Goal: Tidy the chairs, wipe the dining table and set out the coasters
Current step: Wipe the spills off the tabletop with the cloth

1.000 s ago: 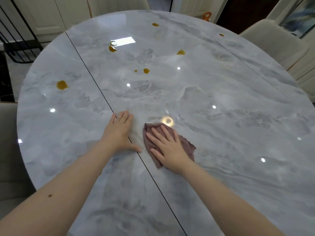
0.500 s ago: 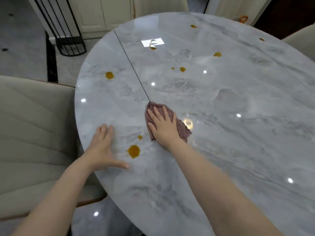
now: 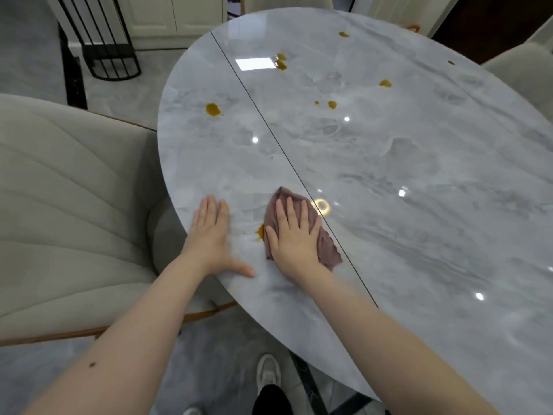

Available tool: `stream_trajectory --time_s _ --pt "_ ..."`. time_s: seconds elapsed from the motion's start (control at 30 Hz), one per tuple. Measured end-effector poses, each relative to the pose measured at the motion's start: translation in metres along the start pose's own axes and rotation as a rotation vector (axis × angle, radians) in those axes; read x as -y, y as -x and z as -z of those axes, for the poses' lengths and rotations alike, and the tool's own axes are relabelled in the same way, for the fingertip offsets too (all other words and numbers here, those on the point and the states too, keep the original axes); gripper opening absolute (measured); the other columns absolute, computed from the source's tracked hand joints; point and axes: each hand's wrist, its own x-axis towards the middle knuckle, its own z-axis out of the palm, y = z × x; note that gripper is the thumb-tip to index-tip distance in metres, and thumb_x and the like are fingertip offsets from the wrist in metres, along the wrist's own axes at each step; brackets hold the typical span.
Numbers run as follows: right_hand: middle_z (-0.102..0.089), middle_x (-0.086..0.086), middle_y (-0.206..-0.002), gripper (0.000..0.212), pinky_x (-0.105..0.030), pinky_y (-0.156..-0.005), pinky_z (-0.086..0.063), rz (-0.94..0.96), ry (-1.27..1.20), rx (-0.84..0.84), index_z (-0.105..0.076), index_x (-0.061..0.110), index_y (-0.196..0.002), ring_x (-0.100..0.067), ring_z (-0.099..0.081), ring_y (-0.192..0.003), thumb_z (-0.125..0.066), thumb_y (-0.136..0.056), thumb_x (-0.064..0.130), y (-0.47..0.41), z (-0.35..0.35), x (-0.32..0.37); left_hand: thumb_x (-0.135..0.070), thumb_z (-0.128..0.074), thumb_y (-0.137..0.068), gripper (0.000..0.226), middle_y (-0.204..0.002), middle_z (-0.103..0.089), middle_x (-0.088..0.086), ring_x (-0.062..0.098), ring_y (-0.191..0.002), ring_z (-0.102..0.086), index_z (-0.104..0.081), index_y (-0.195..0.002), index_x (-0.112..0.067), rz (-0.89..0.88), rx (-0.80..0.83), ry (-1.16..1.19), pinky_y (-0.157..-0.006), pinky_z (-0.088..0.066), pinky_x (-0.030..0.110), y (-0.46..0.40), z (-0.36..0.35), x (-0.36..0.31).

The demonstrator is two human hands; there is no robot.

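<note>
Right hand (image 3: 294,239) lies flat on the mauve cloth (image 3: 324,244), fingers (image 3: 291,212) straight, pressing it over a brown spill (image 3: 260,231) at lower centre of frame. Left hand (image 3: 209,235) is spread flat on the bench (image 3: 419,175), gripping nothing (probably bracing). More spills sit upper centre.

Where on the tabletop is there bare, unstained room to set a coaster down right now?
The broad stretch of table right of the seam is free, bordered by the cloth. Between the left hand and right hand it is crowded, with a stain. Further stains dot the far end.
</note>
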Motion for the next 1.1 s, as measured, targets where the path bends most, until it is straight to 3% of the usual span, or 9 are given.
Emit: stream_trajectory --time_s 0.1,0.3,0.5,0.63,0.87,1.0,1.1 --pt "0.003 0.003 -0.161 0.058 -0.056 -0.115 0.006 0.056 -0.005 0.006 -0.004 0.024 -0.153 -0.025 0.01 -0.147 -0.022 -0.101 0.044 -0.033 0.002 0.02 -0.081 -0.07 -0.04 0.159 -0.152 0.031 0.013 0.023 -0.139 0.031 0.022 -0.147 -0.008 -0.008 -0.001 -0.006 -0.115 0.016 0.035 0.0 -0.001 0.0" --pt "-0.013 0.014 -0.158 0.048 -0.047 -0.118 0.002 0.322 -0.107 0.08 -0.022 0.038 -0.149 -0.015 0.0 -0.148 -0.028 -0.103 0.026 -0.053 0.011 0.016 -0.079 -0.072 -0.042 0.157 -0.153 0.03 0.011 0.022 -0.14 0.03 0.022 -0.147 -0.008 -0.017 0.013 -0.011 -0.117 0.013 0.035 0.001 0.0 0.005" --pt "-0.027 0.013 -0.154 0.056 -0.04 -0.118 0.001 0.587 -0.22 0.17 -0.038 0.034 -0.143 -0.012 -0.007 -0.147 -0.031 -0.094 0.009 0.004 0.01 -0.035 -0.075 -0.075 -0.044 0.157 -0.153 0.029 0.012 0.024 -0.141 0.028 0.022 -0.146 -0.006 -0.01 0.021 -0.021 -0.118 0.01 0.036 0.002 0.002 0.004" --pt "-0.024 0.016 -0.154 0.055 -0.04 -0.119 0.002 0.596 -0.196 0.218 -0.035 0.036 -0.144 -0.007 -0.002 -0.146 -0.032 -0.096 0.009 0.022 0.008 -0.049 -0.075 -0.074 -0.044 0.156 -0.153 0.029 0.013 0.024 -0.14 0.029 0.022 -0.146 -0.006 -0.014 0.014 -0.023 -0.118 0.011 0.036 0.002 0.001 0.005" --pt "-0.027 0.01 -0.155 0.048 -0.042 -0.119 -0.001 0.544 -0.24 0.128 -0.037 0.03 -0.144 -0.017 -0.011 -0.147 -0.032 -0.101 0.01 -0.017 0.012 0.009 -0.076 -0.074 -0.044 0.155 -0.154 0.028 0.011 0.023 -0.141 0.028 0.018 -0.148 -0.005 -0.019 0.018 -0.031 -0.118 0.01 0.036 -0.001 0.0 0.005" --pt "-0.033 0.009 -0.152 0.048 -0.035 -0.118 -0.001 0.583 -0.289 0.119 -0.043 0.027 -0.142 -0.011 -0.013 -0.145 -0.034 -0.099 0.009 0.015 0.001 -0.021 -0.075 -0.075 -0.044 0.156 -0.154 0.028 0.011 0.022 -0.141 0.027 0.02 -0.147 -0.007 -0.008 0.013 -0.016 -0.118 0.011 0.035 0.001 0.0 0.005" --pt "-0.045 0.003 -0.145 0.045 -0.042 -0.119 -0.012 0.549 -0.383 0.144 -0.053 0.017 -0.135 -0.014 -0.023 -0.142 -0.032 -0.096 0.009 0.046 0.003 -0.045 -0.073 -0.076 -0.043 0.156 -0.153 0.028 0.012 0.023 -0.141 0.028 0.02 -0.147 -0.007 0.009 0.02 -0.008 -0.117 0.012 0.035 0.002 0.002 0.001"
